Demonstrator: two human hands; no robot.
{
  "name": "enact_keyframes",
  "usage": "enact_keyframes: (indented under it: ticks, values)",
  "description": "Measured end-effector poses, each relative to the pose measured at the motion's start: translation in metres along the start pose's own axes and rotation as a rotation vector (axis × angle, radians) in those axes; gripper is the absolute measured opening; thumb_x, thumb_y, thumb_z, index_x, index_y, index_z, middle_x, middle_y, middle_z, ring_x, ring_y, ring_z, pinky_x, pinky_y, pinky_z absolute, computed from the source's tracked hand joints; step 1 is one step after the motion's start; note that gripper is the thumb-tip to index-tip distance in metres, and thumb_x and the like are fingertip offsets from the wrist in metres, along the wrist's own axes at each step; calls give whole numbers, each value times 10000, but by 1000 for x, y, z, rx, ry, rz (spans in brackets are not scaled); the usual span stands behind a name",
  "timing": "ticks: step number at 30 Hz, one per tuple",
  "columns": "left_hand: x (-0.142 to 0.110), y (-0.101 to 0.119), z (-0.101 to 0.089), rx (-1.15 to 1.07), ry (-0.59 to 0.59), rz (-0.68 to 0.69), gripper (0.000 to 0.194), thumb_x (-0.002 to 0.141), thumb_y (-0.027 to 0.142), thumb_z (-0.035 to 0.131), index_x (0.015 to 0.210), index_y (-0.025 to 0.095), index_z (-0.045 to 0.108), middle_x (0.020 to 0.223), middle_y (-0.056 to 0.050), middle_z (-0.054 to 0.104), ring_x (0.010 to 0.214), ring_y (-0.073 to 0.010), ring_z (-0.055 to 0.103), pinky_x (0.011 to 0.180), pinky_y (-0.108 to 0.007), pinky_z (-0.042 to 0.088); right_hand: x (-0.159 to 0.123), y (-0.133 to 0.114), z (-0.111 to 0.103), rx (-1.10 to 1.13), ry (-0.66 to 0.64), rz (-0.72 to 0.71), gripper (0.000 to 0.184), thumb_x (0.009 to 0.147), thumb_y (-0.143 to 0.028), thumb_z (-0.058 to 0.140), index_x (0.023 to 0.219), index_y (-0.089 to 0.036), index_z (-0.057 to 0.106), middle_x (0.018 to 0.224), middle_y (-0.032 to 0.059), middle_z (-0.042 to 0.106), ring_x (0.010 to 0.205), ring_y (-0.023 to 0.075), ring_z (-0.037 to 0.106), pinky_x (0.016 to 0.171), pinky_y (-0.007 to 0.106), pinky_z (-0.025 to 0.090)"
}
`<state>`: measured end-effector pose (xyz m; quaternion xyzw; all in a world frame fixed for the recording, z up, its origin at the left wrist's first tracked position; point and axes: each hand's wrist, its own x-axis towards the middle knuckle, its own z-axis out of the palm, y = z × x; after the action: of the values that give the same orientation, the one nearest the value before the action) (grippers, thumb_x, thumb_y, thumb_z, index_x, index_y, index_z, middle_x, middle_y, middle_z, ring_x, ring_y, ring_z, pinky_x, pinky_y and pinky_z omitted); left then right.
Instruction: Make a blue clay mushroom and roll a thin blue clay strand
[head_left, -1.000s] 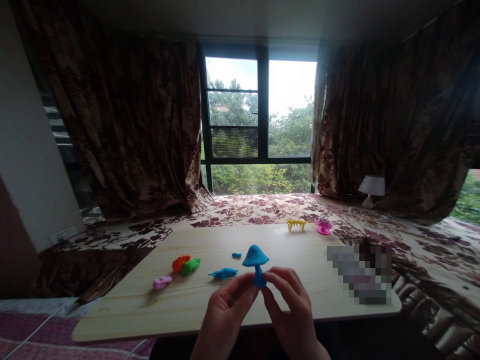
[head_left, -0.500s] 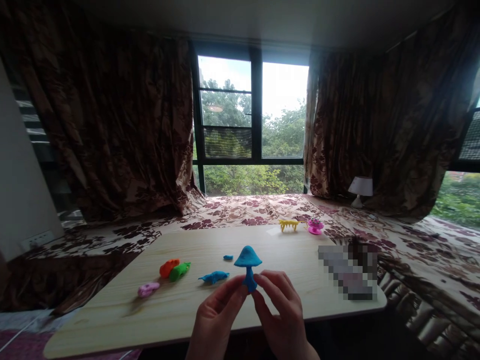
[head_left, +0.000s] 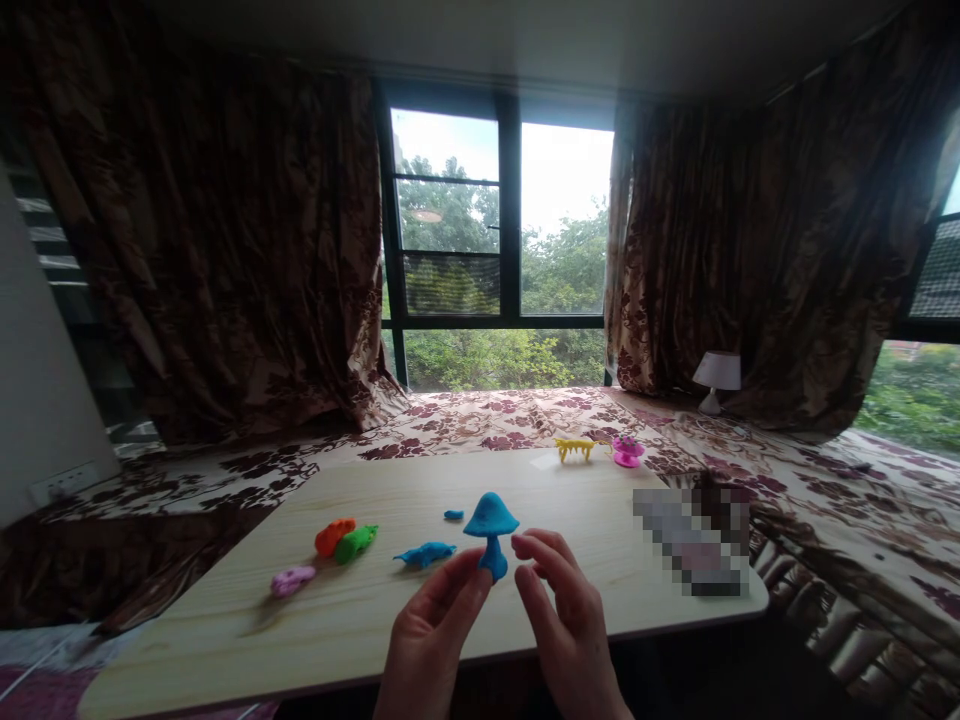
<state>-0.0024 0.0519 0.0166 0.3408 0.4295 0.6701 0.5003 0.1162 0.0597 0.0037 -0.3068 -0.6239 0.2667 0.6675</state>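
Note:
A blue clay mushroom (head_left: 491,517) stands upright above the table, its stem pinched at the base by my left hand (head_left: 439,610). Just to its right, my right hand (head_left: 562,605) is apart from the mushroom, fingers curved and spread with nothing between them. Beyond my left hand lie a blue clay lump with pointed ends (head_left: 425,555) and a smaller blue clay piece (head_left: 453,515). Farther left are orange clay (head_left: 334,537), green clay (head_left: 357,543) and pink clay (head_left: 292,580).
On the far part of the wooden table (head_left: 405,480) stand a yellow clay figure with legs (head_left: 574,450) and a pink clay piece on a base (head_left: 628,452). A pixelated object (head_left: 694,545) lies at the right. Behind, a white lamp (head_left: 716,375) rests on the patterned cloth.
My right hand has let go of the mushroom's stem and moved slightly right. My left hand keeps its hold. The whole view has shifted a little.

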Motion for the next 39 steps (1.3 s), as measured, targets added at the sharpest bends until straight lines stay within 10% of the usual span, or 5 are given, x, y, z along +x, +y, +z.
enact_keyframes:
  ticks: [12,23,39]
  values:
    - [5,-16,-3,-72,-50,-56,419,497,376,807,849,163,730,807,-103,766,834,-289,682,947,-491,393,12,-13,2,314,-163,286,189,887,-269,543,923,-235,725,1051,27,622,1013,190,542,821,239,440]
    - [-13,16,1,-369,-389,-329,187,750,255,653,873,138,731,857,-91,758,814,-179,668,821,-308,481,14,-12,0,540,-242,410,202,876,-279,556,955,-208,728,955,44,663,946,199,568,906,309,383]
    - [-22,24,7,-412,-325,-455,93,721,185,667,787,153,723,815,-69,755,790,-167,670,804,-295,495,18,-19,-6,487,-308,369,183,872,-270,566,929,-216,731,975,26,616,933,170,554,814,261,427]
